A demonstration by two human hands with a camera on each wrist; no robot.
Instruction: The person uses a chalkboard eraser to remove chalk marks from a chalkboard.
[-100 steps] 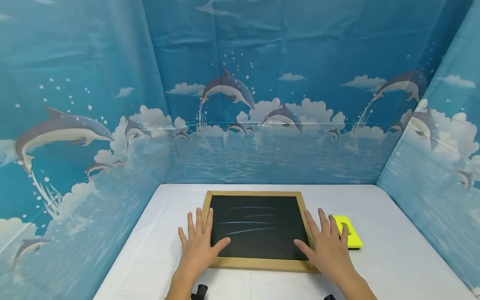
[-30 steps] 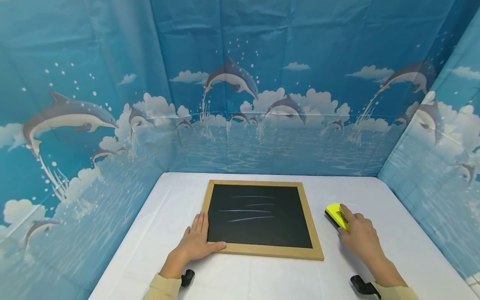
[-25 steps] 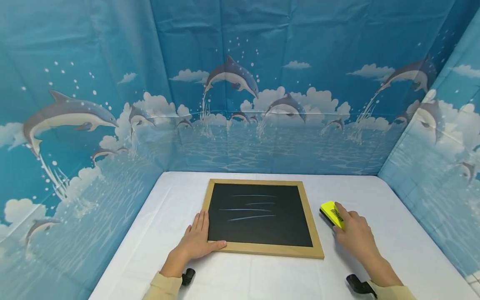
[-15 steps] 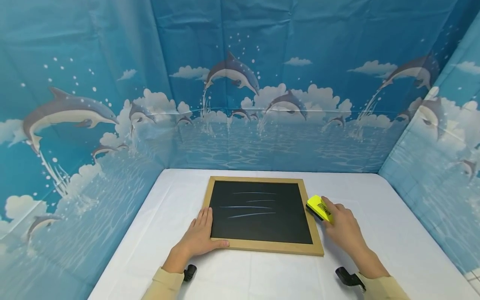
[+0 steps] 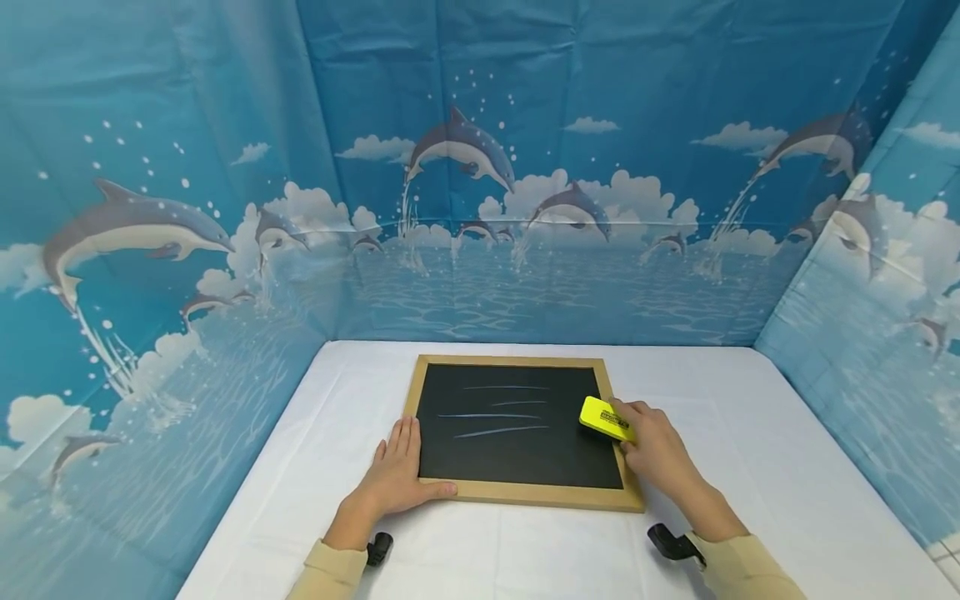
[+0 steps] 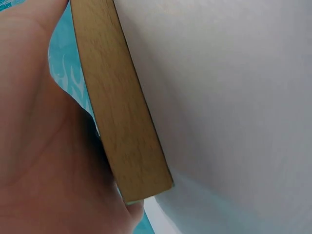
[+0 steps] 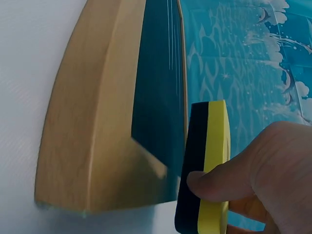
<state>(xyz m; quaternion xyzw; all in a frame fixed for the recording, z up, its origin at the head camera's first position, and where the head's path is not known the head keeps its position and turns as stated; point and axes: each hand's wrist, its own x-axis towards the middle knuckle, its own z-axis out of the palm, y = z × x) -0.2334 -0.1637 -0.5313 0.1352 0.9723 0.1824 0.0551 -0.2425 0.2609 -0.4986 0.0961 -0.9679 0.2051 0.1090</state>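
Note:
A small blackboard (image 5: pixel 517 461) with a wooden frame (image 5: pixel 540 493) lies flat, bearing several thin pale chalk lines on its upper half. My left hand (image 5: pixel 393 478) rests on its front left corner, fingers straight along the left side and thumb along the front edge. The frame's plain wooden edge (image 6: pixel 122 107) fills the middle of the left wrist view. Between thumb and fingers, my right hand (image 5: pixel 662 450) grips a yellow blackboard eraser (image 5: pixel 604 418) over the board's right side. Its black felt (image 7: pixel 192 156) faces the board; whether they touch, I cannot tell.
A white cloth (image 5: pixel 465 550) covers the table beneath the board. Blue curtains (image 5: pixel 525 292) printed with dolphins close off the back and both sides. A black camera mount (image 5: pixel 671 543) sits at the right wrist, another mount (image 5: pixel 379 548) at the left.
Both hands were spread over the board at first, the eraser lying to the right. My left hand settled on the corner; my right hand took the eraser and carried it left over the board.

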